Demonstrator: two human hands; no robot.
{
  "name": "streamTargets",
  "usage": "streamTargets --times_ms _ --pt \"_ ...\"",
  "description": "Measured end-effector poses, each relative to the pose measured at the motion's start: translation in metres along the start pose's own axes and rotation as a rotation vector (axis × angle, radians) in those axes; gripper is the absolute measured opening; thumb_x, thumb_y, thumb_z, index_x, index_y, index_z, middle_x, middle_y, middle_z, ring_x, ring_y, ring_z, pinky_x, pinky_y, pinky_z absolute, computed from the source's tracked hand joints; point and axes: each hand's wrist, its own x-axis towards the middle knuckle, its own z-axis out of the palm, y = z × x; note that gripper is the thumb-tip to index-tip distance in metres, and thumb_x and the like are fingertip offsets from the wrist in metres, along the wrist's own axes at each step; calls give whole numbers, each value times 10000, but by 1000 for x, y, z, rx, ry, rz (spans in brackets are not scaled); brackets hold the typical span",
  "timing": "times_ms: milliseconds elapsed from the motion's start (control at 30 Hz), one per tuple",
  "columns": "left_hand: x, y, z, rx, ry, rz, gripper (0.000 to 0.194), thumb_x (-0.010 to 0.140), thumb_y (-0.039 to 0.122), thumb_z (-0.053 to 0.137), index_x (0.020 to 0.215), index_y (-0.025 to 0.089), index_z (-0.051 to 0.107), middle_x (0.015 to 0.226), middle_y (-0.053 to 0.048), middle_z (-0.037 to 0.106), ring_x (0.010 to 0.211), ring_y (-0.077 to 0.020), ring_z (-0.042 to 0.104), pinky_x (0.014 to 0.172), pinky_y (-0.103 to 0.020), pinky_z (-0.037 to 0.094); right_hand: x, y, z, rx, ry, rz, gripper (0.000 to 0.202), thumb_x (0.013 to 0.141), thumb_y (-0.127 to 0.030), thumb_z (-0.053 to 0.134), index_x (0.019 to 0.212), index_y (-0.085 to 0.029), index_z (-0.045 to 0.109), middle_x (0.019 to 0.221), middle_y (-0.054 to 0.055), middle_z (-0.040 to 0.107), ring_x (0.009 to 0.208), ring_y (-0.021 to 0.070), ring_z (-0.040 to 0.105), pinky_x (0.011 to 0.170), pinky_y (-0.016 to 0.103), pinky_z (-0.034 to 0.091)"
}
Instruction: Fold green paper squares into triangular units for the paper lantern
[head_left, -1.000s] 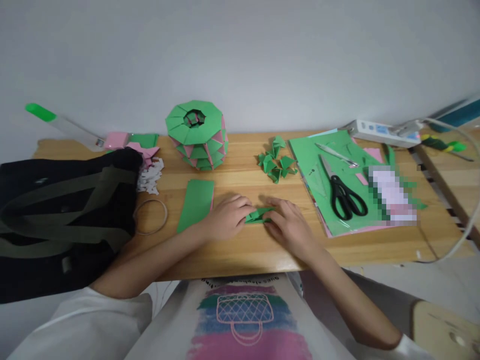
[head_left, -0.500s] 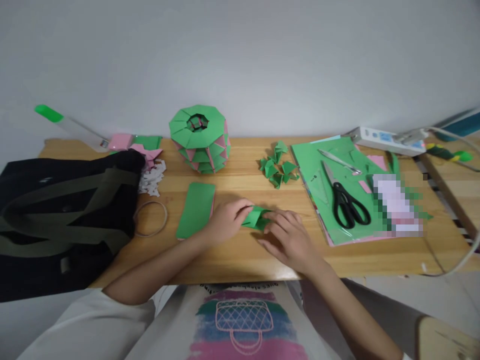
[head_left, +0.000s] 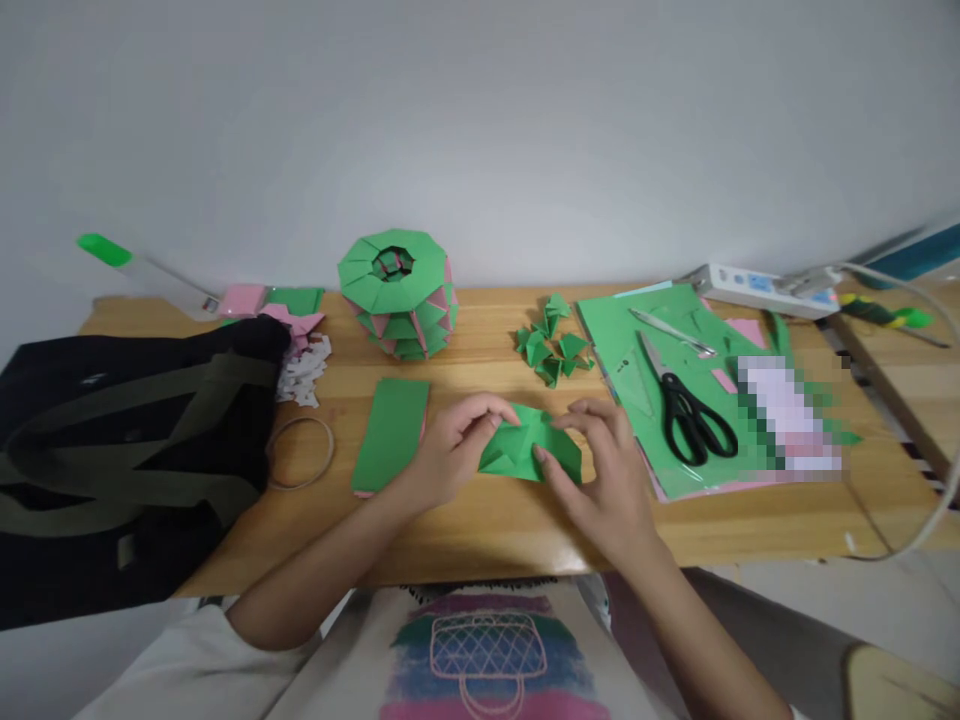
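Observation:
A creased sheet of green paper (head_left: 531,455) lies partly unfolded between my hands, its fold lines showing. My left hand (head_left: 454,445) pinches its upper left part between thumb and fingers. My right hand (head_left: 606,470) grips the right side, thumb on the paper's face and fingers curled at the upper edge. Left of my left hand is a stack of green paper rectangles (head_left: 391,435) with pink edges beneath. Behind, a round green and pink folded-paper lantern (head_left: 397,285) stands upright. Several small folded green paper pieces (head_left: 553,345) sit beyond my hands.
Black-handled scissors (head_left: 686,400) rest on green sheets (head_left: 615,330) at the right, near a pen-like tool (head_left: 671,330). A power strip (head_left: 761,290) is behind them. A black bag (head_left: 135,440), a tape ring (head_left: 330,450) and white paper scraps (head_left: 304,372) occupy the left.
The green paper has opened out from a narrow folded shape into a wider, flatter sheet. My right hand has shifted right, and its thumb now presses on the paper.

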Motion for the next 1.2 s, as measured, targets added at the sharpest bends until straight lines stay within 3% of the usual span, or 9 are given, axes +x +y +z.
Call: streamTargets --times_ms 133,233,300,467,600,700,900,1067,1200 --pt "-7 6 -3 -26 -88 -4 162 853 260 547 979 189 622 958 -56 678 912 -182 632 775 -291 484 -1 1 5 538 -70 284 300 833 -205 594 1114 -262 503 1001 41 588 829 164 611 678 304 506" --pt "-14 7 -4 100 -136 68 526 689 281 769 1155 210 535 1073 -67 627 961 -200 611 783 -300 490 -3 1 9 719 10 393 269 807 -189 628 1055 -271 563 964 20 600 899 158 604 719 277 505" --pt "-18 6 -2 200 -101 99 569 680 229 773 1183 219 507 1072 -63 614 938 -189 603 776 -304 487 -5 1 10 751 73 428 261 793 -173 649 1027 -274 597 949 12 612 915 149 597 754 268 501" --pt "-19 2 5 160 21 -25 310 822 158 572 1126 203 528 1026 -62 646 952 -174 619 850 -331 485 -7 -4 10 841 17 454 287 791 -167 652 1051 -280 609 948 10 642 910 145 611 788 272 515" --pt "-16 4 11 174 -54 -71 329 789 196 636 1104 211 544 1064 -55 664 994 -197 620 863 -332 484 -6 -11 8 824 -46 384 302 817 -182 614 1102 -272 572 1003 32 647 958 159 624 809 293 535" --pt "-15 6 11 179 -110 -96 326 731 131 651 1037 215 576 1023 -41 686 969 -206 635 848 -331 485 -4 -14 3 800 -180 361 326 832 -177 594 1144 -272 570 1053 48 656 973 169 631 821 312 541" --pt "-17 9 -3 208 -154 -96 336 687 86 614 998 211 592 921 -18 679 853 -182 637 752 -293 489 -3 -6 -5 794 -266 421 252 836 -202 599 1080 -264 620 901 22 653 833 155 629 708 274 532" --pt "-15 12 -14 -2 -79 -184 290 711 115 590 985 205 618 805 7 649 727 -139 621 649 -241 490 -3 2 -8 844 -245 497 116 812 -237 665 923 -268 656 812 -23 638 744 115 588 656 220 485" --pt "-9 7 -17 -253 68 -301 186 693 217 671 873 174 663 776 -6 677 690 -141 627 628 -248 510 0 4 -12 895 -205 572 125 755 -293 726 811 -226 636 702 -29 586 639 109 544 572 218 452"
